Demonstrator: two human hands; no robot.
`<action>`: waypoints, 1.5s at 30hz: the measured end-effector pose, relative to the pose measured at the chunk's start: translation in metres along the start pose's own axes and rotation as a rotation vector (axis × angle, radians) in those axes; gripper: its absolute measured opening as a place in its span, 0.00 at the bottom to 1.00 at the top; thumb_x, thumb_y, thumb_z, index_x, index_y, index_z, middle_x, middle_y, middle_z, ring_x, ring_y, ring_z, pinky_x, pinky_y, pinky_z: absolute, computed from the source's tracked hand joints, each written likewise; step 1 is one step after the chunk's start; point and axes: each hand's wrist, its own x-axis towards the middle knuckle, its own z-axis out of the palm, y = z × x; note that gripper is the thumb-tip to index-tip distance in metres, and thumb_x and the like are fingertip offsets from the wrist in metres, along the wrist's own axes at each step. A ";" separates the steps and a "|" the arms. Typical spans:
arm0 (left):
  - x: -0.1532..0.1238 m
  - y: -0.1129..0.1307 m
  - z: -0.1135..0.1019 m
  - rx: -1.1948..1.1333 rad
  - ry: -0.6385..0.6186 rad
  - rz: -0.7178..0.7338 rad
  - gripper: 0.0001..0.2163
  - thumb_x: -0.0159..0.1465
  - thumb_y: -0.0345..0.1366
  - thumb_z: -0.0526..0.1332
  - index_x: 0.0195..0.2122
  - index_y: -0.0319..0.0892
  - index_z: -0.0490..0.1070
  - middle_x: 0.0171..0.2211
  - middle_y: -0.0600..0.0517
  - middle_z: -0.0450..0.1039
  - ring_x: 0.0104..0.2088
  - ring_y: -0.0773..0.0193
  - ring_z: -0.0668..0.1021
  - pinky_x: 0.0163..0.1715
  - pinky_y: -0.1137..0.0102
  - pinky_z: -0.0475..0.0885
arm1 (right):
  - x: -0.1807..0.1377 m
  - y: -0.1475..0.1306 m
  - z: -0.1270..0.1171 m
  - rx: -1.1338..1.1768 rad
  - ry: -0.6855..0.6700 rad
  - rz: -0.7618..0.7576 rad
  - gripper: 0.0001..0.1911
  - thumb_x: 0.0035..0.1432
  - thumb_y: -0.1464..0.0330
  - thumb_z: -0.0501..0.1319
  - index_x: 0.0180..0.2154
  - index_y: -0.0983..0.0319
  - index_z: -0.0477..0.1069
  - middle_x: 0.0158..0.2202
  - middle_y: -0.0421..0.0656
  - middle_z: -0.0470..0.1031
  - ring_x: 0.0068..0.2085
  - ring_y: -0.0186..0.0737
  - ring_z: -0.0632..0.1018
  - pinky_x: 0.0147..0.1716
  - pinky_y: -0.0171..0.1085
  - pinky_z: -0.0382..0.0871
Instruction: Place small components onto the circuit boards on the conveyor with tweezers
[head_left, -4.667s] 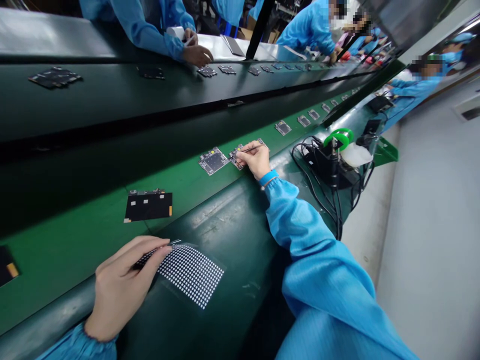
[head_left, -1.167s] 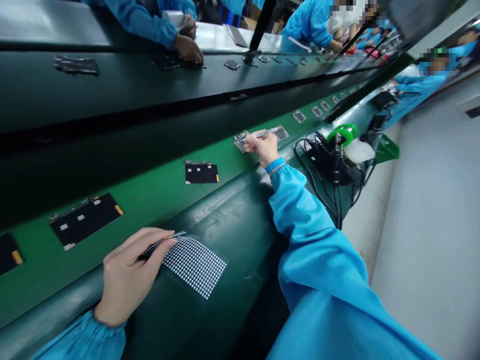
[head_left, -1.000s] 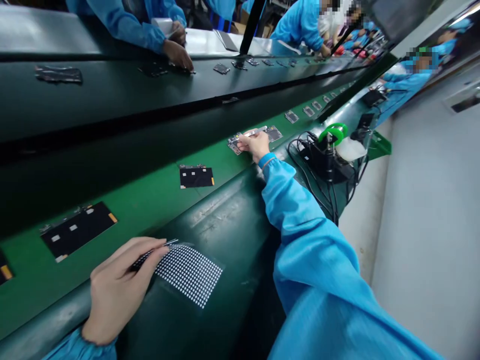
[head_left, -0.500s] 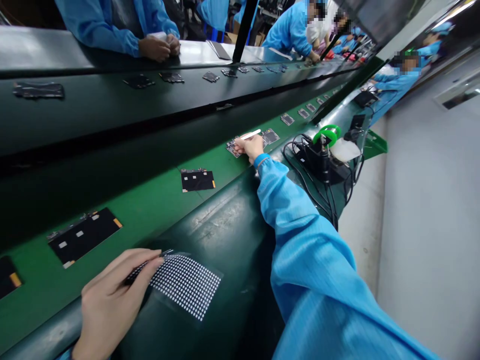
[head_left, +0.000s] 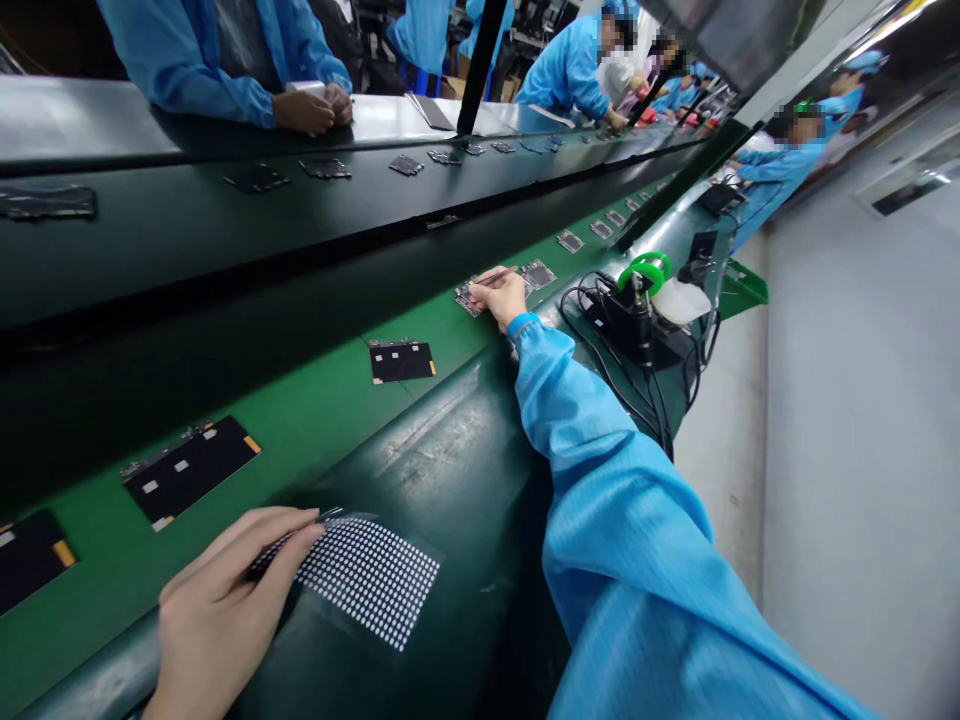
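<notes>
My left hand (head_left: 225, 600) pinches the upper left corner of a clear sheet of round white stickers (head_left: 375, 580), above the dark green bench edge. My right hand (head_left: 499, 298) reaches out over the green conveyor belt (head_left: 322, 400), its fingers closed on slim tweezers (head_left: 504, 275). Under those fingers lies a circuit board (head_left: 466, 305), partly covered by the hand; where the tweezer tips touch is hidden. Just beyond is another bare circuit board (head_left: 538, 275). Nearer me, a black-covered board (head_left: 405, 362) and a larger-looking one (head_left: 193, 475) lie on the belt.
Cables and a black device with a green ring (head_left: 645, 270) stand to the right of my sleeve. A second belt (head_left: 172, 230) carries more boards across a dark gap. A co-worker's hands (head_left: 311, 108) are at the far bench. A dark post (head_left: 481, 65) rises there.
The black-covered boards on the near belt have shifted slightly right. The tweezers look darker, having lost their bright glare. Both hands stay almost in place, holding the same things.
</notes>
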 end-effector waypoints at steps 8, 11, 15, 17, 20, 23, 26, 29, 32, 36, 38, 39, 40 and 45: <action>0.000 0.000 0.000 0.026 0.013 0.024 0.04 0.67 0.38 0.67 0.41 0.50 0.81 0.42 0.56 0.81 0.41 0.61 0.82 0.46 0.66 0.74 | -0.018 -0.013 -0.015 -0.453 -0.040 -0.350 0.10 0.70 0.64 0.58 0.46 0.60 0.75 0.36 0.43 0.81 0.41 0.43 0.80 0.49 0.40 0.73; 0.000 -0.001 0.000 0.021 0.017 0.031 0.03 0.66 0.38 0.68 0.41 0.50 0.81 0.42 0.56 0.81 0.41 0.61 0.82 0.45 0.67 0.75 | -0.018 -0.011 -0.016 -0.758 -0.188 -0.470 0.13 0.71 0.67 0.52 0.49 0.61 0.74 0.45 0.47 0.82 0.48 0.47 0.79 0.56 0.43 0.67; -0.001 -0.003 0.000 0.009 -0.004 -0.009 0.04 0.66 0.39 0.68 0.41 0.50 0.81 0.43 0.55 0.81 0.42 0.62 0.82 0.46 0.68 0.75 | -0.018 -0.017 -0.016 -1.031 -0.319 -0.574 0.13 0.68 0.72 0.51 0.43 0.64 0.75 0.47 0.54 0.81 0.51 0.52 0.78 0.61 0.49 0.60; 0.000 -0.003 0.001 0.006 -0.003 -0.010 0.03 0.66 0.38 0.68 0.40 0.49 0.81 0.42 0.54 0.81 0.41 0.62 0.82 0.45 0.69 0.75 | -0.029 -0.026 -0.013 -1.029 -0.304 -0.640 0.11 0.65 0.73 0.54 0.44 0.64 0.74 0.49 0.54 0.81 0.54 0.54 0.77 0.62 0.50 0.58; 0.006 0.000 0.003 -0.021 0.003 -0.003 0.03 0.67 0.37 0.67 0.38 0.48 0.81 0.40 0.53 0.82 0.39 0.62 0.83 0.42 0.68 0.77 | -0.061 -0.040 0.004 -0.837 -0.313 -0.672 0.09 0.64 0.69 0.61 0.46 0.62 0.72 0.54 0.53 0.79 0.56 0.53 0.76 0.59 0.49 0.64; 0.011 0.008 0.007 -0.063 0.024 -0.018 0.04 0.67 0.37 0.67 0.37 0.46 0.81 0.37 0.51 0.82 0.36 0.61 0.83 0.39 0.68 0.78 | -0.093 -0.044 0.028 -0.767 -0.597 -0.695 0.17 0.56 0.61 0.73 0.43 0.60 0.71 0.58 0.53 0.77 0.56 0.55 0.76 0.54 0.49 0.69; 0.011 0.019 0.006 -0.123 0.071 -0.033 0.04 0.67 0.35 0.67 0.36 0.45 0.82 0.35 0.51 0.82 0.36 0.62 0.83 0.39 0.68 0.79 | -0.106 -0.043 0.041 -0.898 -0.689 -0.742 0.19 0.52 0.60 0.76 0.40 0.59 0.72 0.54 0.55 0.79 0.54 0.59 0.76 0.52 0.51 0.71; 0.002 0.026 -0.004 -0.187 0.147 -0.072 0.02 0.65 0.33 0.68 0.37 0.45 0.82 0.35 0.50 0.82 0.35 0.62 0.83 0.39 0.67 0.81 | -0.097 -0.048 0.047 -1.011 -0.602 -0.791 0.05 0.63 0.65 0.65 0.40 0.59 0.74 0.43 0.56 0.81 0.47 0.58 0.79 0.44 0.49 0.73; -0.018 0.030 -0.027 -0.197 0.216 -0.107 0.02 0.65 0.32 0.69 0.36 0.45 0.83 0.34 0.50 0.83 0.35 0.63 0.83 0.39 0.66 0.81 | -0.096 -0.070 0.066 -0.886 -0.316 -0.820 0.07 0.65 0.63 0.61 0.36 0.56 0.75 0.36 0.57 0.80 0.40 0.56 0.81 0.37 0.50 0.71; -0.064 0.034 -0.067 -0.149 0.350 -0.150 0.02 0.64 0.31 0.69 0.36 0.45 0.83 0.34 0.50 0.83 0.35 0.63 0.83 0.38 0.68 0.81 | -0.165 -0.116 0.143 -0.340 -0.515 -0.628 0.08 0.57 0.59 0.67 0.32 0.56 0.76 0.30 0.49 0.79 0.31 0.48 0.79 0.33 0.47 0.73; -0.093 0.035 -0.088 -0.101 0.416 -0.192 0.02 0.64 0.31 0.69 0.36 0.44 0.83 0.33 0.49 0.82 0.34 0.62 0.83 0.36 0.68 0.81 | -0.229 -0.136 0.209 0.001 -0.699 -0.352 0.10 0.52 0.61 0.70 0.33 0.59 0.75 0.32 0.48 0.80 0.33 0.47 0.81 0.33 0.46 0.77; -0.107 0.034 -0.098 -0.077 0.441 -0.217 0.02 0.64 0.31 0.69 0.36 0.44 0.83 0.33 0.48 0.82 0.34 0.62 0.83 0.36 0.69 0.80 | -0.265 -0.145 0.246 0.129 -0.778 -0.149 0.11 0.50 0.63 0.71 0.33 0.59 0.73 0.30 0.46 0.78 0.31 0.46 0.81 0.29 0.44 0.78; -0.122 0.034 -0.108 -0.051 0.461 -0.243 0.02 0.65 0.32 0.68 0.36 0.44 0.82 0.33 0.48 0.82 0.34 0.62 0.83 0.35 0.69 0.80 | -0.301 -0.153 0.283 0.213 -0.876 0.055 0.12 0.49 0.65 0.72 0.33 0.59 0.71 0.29 0.43 0.77 0.29 0.45 0.81 0.27 0.44 0.79; -0.188 0.028 -0.151 0.058 0.554 -0.350 0.03 0.66 0.33 0.68 0.36 0.44 0.82 0.34 0.48 0.82 0.34 0.63 0.83 0.35 0.70 0.79 | -0.431 -0.180 0.407 0.348 -1.194 0.358 0.16 0.57 0.67 0.71 0.32 0.58 0.63 0.28 0.40 0.76 0.32 0.42 0.84 0.36 0.44 0.83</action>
